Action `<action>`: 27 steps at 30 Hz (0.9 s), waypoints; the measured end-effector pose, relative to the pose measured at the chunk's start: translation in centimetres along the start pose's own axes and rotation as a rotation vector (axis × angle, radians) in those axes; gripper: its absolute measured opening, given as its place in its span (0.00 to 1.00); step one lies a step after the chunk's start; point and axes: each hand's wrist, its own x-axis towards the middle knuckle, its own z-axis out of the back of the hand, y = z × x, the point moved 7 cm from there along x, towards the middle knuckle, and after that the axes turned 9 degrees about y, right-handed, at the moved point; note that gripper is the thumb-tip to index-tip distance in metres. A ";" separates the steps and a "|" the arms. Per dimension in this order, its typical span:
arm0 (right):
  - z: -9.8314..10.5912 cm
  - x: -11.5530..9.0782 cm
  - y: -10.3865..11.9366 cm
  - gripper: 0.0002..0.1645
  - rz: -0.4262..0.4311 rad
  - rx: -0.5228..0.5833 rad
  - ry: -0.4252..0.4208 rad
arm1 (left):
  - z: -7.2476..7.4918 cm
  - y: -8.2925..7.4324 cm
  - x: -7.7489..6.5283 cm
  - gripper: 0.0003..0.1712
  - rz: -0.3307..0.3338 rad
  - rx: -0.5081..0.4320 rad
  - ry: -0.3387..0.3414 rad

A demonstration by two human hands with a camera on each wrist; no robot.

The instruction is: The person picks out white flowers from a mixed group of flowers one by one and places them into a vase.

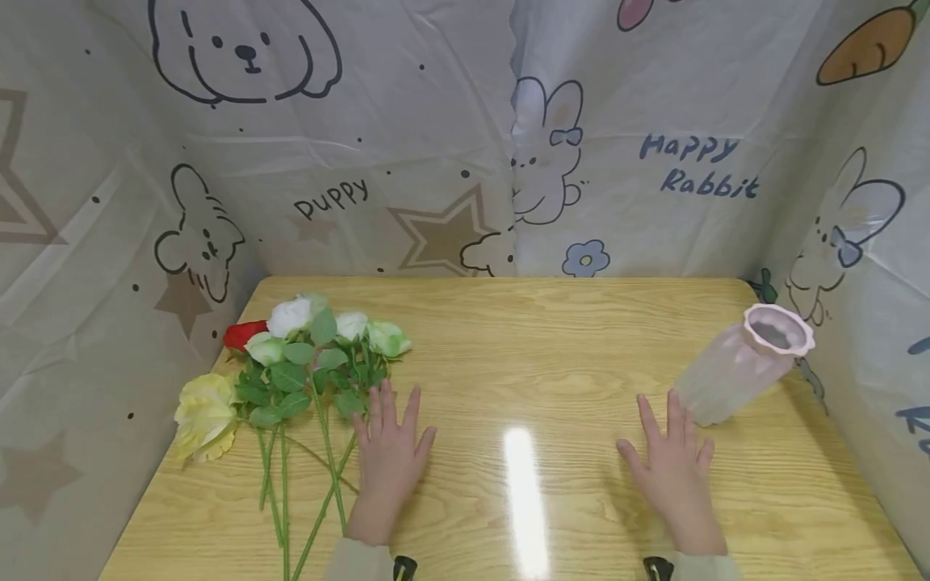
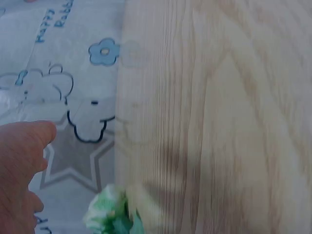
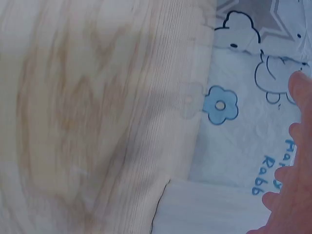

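My left hand (image 1: 392, 460) has its fingers spread and holds nothing; its fingertips are right at the leaves of a bunch of flowers. The bunch has a red rose (image 1: 243, 334), a white rose (image 1: 289, 316), several greenish-white blooms (image 1: 388, 339) and a large yellow flower (image 1: 206, 415), with long green stems (image 1: 285, 500) pointing toward me. One greenish-white bloom (image 2: 108, 207) also shows low in the left wrist view. On the right, my right hand (image 1: 672, 472), fingers spread, holds nothing. Its fingertips are close to the base of a pink-and-cream vase (image 1: 734, 371) with a scalloped rim, which appears slanted in the head view.
A wood-grain table (image 1: 545, 347) lies under everything, with a bright light reflection between the hands. Printed cartoon sheeting (image 1: 436, 105) hangs behind the table and along both sides. A dark green leafy bit (image 1: 764, 286) shows at the back right corner.
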 end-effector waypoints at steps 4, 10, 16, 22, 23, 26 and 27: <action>0.5 -0.5 -1.5 0.42 -0.026 0.022 -0.016 | 0.5 2.3 -0.1 0.35 0.053 -0.004 -0.009; 1.2 -1.2 -3.6 0.42 -0.084 0.027 -0.042 | 1.0 5.7 -0.7 0.35 0.132 -0.031 0.003; 1.6 -2.0 -5.7 0.44 -0.147 0.024 -0.055 | 1.1 8.8 -1.3 0.37 0.236 -0.077 0.031; 1.9 -2.3 -7.6 0.45 -0.189 0.051 -0.049 | 0.9 11.9 -1.9 0.38 0.352 -0.140 0.055; 2.0 -2.3 -7.9 0.45 -0.196 0.059 -0.051 | 0.9 12.4 -1.9 0.38 0.368 -0.141 0.055; 2.2 -2.5 -8.9 0.47 -0.224 0.073 -0.055 | 0.5 13.7 -2.2 0.38 0.415 -0.150 0.077; 2.2 -2.5 -9.2 0.48 -0.232 0.074 -0.055 | 0.4 14.0 -2.3 0.38 0.431 -0.156 0.089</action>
